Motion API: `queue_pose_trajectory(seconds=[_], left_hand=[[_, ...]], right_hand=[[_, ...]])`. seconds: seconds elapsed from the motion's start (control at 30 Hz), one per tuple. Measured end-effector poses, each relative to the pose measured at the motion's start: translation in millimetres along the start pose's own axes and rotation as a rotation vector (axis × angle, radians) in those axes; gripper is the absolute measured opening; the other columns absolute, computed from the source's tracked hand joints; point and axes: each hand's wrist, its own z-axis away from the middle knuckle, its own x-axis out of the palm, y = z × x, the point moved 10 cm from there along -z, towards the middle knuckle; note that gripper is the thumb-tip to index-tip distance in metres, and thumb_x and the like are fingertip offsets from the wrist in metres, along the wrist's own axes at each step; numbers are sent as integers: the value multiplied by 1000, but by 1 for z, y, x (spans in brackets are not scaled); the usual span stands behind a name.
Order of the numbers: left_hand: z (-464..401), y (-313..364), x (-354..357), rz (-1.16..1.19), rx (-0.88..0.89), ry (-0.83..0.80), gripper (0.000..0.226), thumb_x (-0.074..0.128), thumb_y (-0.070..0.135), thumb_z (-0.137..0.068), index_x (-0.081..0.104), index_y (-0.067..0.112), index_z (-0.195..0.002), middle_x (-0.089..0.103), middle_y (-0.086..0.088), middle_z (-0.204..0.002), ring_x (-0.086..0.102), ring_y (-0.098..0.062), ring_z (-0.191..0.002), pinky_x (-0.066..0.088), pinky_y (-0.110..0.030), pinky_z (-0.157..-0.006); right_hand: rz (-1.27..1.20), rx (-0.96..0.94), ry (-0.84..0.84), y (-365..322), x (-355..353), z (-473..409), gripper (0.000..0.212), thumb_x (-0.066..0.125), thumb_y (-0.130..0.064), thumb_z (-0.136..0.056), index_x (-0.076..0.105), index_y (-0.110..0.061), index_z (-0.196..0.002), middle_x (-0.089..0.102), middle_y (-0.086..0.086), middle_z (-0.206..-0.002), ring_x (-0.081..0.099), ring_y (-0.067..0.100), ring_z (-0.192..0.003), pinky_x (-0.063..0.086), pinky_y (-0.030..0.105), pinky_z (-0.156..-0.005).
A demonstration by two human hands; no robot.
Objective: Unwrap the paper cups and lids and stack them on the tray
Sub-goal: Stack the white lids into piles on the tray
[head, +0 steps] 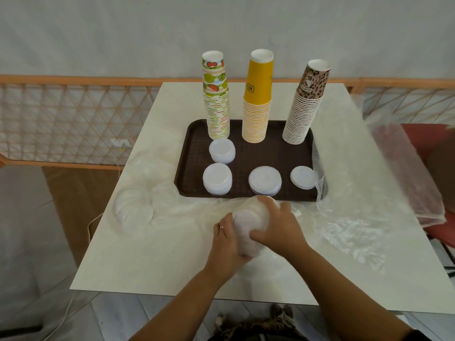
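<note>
A dark brown tray (266, 156) lies on the white table. At its back stand three upside-down cup stacks: fruit-patterned (216, 99), yellow (257, 99) and leopard-patterned (305, 104). Several short piles of white lids sit nearer me on the tray: one pile (222, 150) behind a second (217, 178), a middle pile (265, 180) and a right pile (303, 177). In front of the tray both hands grip a sleeve of white lids (246, 227) lying in clear plastic wrap. My left hand (225, 239) holds its left side. My right hand (278, 225) clasps it from above.
Another wrapped sleeve of lids (134, 212) lies at the table's left. Loose clear plastic wrap (344, 230) spreads over the right of the table and hangs over a red seat (423, 143). A wooden lattice rail (73, 114) runs behind the table.
</note>
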Motion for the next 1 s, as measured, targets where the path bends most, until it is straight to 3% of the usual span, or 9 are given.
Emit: queue_pose_trajectory(seconds=[0.1, 0.23, 0.3, 0.4, 0.5, 0.6, 0.73, 0.8, 1.0], left_hand=[[-2, 12, -12, 134, 19, 11, 99, 82, 30, -69, 16, 19, -142, 26, 11, -133, 26, -4, -120, 32, -16, -96], [-1, 38, -13, 322, 90, -80, 77, 73, 30, -81, 20, 39, -136, 35, 16, -139, 37, -1, -126, 34, -15, -103], [1, 52, -13, 364, 110, -119, 63, 62, 29, -90, 22, 44, -135, 37, 21, -138, 38, 7, -126, 33, -11, -103], [-1, 67, -22, 470, 108, -103, 48, 49, 16, -97, 29, 52, -123, 44, 34, -120, 43, 26, -107, 35, 2, -86], [-10, 56, -37, 678, -57, 30, 36, 42, 9, -99, 53, 42, -108, 59, 26, -106, 56, 12, -97, 45, -7, -80], [-17, 27, -45, 866, -277, 179, 29, 45, 8, -96, 62, 24, -114, 66, 6, -113, 61, -12, -104, 50, -29, -92], [-20, 5, -61, 1050, -365, 322, 32, 42, -6, -91, 65, 14, -100, 68, -4, -93, 63, -19, -86, 50, -32, -79], [-18, 0, -70, 1107, -393, 380, 29, 40, -1, -95, 63, 17, -95, 66, -3, -92, 61, -19, -86, 48, -36, -83], [-10, -19, -81, 1017, -494, 473, 29, 37, 9, -99, 54, 11, -123, 58, -7, -115, 56, -22, -103, 44, -35, -95]], right_hand=[[-208, 8, -69, 17, -10, -6, 74, 74, -36, -74, 35, -36, -137, 48, 3, -128, 49, 23, -115, 44, 33, -88], [-936, 211, -308, 38, -1, 8, 46, 69, -26, -81, 51, -34, -123, 57, 1, -121, 57, 23, -104, 54, 41, -77], [-1130, 297, -403, 46, 7, 15, 68, 78, -35, -63, 52, -27, -126, 60, 8, -119, 61, 30, -102, 55, 43, -74], [-1266, 317, -454, 52, 16, 16, 90, 84, -39, -42, 53, -20, -125, 62, 15, -121, 64, 34, -101, 56, 45, -77], [-1429, 298, -444, 50, 15, 16, 99, 91, -34, -30, 55, -15, -120, 66, 16, -114, 64, 35, -101, 56, 47, -81], [-1600, 283, -372, 57, 4, 12, 104, 94, -29, -23, 57, -17, -120, 65, 15, -112, 62, 36, -100, 56, 51, -78], [-1606, 301, -302, 77, -7, 8, 109, 94, -31, -20, 54, -20, -121, 60, 15, -115, 60, 36, -103, 58, 47, -76], [-1555, 324, -281, 87, -8, 6, 108, 93, -32, -18, 54, -21, -119, 60, 14, -115, 60, 35, -102, 56, 47, -77], [-1241, 338, -192, 105, -11, 5, 87, 76, -34, -49, 47, -26, -130, 56, 6, -121, 57, 28, -106, 52, 41, -84]])
